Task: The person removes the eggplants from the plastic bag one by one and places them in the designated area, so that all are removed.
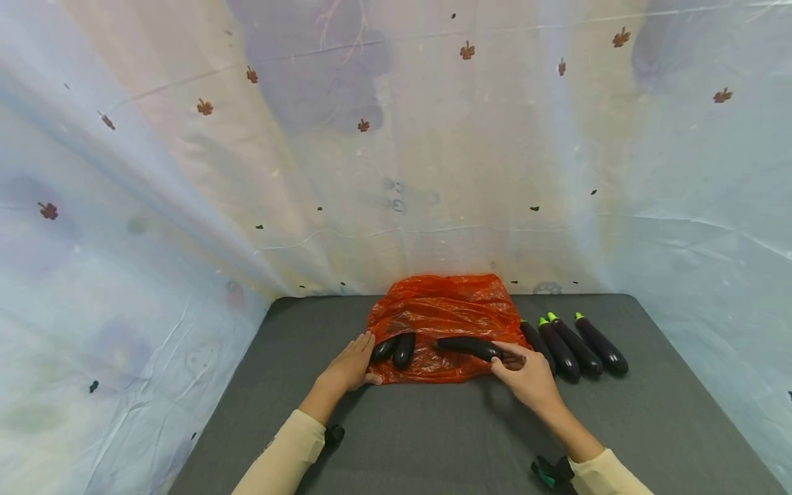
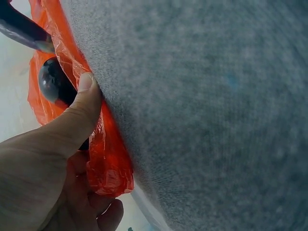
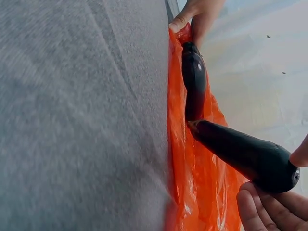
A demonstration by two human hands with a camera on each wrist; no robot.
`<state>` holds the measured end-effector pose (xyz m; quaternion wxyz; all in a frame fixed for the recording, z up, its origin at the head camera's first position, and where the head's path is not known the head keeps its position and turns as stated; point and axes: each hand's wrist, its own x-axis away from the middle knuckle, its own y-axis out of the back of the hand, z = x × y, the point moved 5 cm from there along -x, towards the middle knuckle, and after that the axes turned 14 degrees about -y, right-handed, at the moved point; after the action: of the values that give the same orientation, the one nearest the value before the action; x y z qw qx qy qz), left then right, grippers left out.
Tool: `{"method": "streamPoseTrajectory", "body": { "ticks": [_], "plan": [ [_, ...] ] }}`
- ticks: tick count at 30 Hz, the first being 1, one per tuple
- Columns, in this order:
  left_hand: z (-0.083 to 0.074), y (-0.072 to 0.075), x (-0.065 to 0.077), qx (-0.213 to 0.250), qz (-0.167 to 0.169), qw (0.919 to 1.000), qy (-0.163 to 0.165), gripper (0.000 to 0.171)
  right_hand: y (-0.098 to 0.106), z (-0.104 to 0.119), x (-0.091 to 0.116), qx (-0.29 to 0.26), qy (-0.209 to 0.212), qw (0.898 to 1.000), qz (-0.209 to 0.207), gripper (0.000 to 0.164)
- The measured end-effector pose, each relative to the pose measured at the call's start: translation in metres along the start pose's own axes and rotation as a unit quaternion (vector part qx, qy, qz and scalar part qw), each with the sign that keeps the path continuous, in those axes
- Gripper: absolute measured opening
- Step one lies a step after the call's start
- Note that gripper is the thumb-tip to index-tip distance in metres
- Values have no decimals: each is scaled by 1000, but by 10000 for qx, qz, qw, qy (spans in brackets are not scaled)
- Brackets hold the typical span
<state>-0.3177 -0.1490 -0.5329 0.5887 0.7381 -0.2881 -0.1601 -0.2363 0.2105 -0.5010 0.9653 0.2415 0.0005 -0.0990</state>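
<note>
A red plastic bag (image 1: 445,306) lies flat on the grey table, its mouth toward me. My left hand (image 1: 349,364) pinches the bag's left edge, thumb in front of the film and fingers behind it in the left wrist view. Two dark eggplants (image 1: 405,351) lie side by side at the bag's left, close to that hand. My right hand (image 1: 531,377) grips another eggplant (image 3: 250,156) by its thick rounded end. Its narrow end points left, over the bag's opening, and overlaps an eggplant inside in the right wrist view.
Several more eggplants (image 1: 597,344) with green stem ends lie in a row on the table (image 1: 421,440), right of the bag. The nearest one touches the bag's right edge in the head view. A pale patterned plastic curtain (image 1: 433,172) hangs behind the table and on both sides.
</note>
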Motion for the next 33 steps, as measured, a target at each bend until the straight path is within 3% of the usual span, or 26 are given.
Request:
{"method": "streamPoseTrajectory", "body": {
  "ticks": [20,33],
  "plan": [
    [1,0,0,-8,2,10000,-11,100,50,-3,6,-470,-110,9985,-249,38],
    [1,1,0,-50,43,10000,0,102,91,-19,1,-504,-354,9947,-825,43]
  ]
}}
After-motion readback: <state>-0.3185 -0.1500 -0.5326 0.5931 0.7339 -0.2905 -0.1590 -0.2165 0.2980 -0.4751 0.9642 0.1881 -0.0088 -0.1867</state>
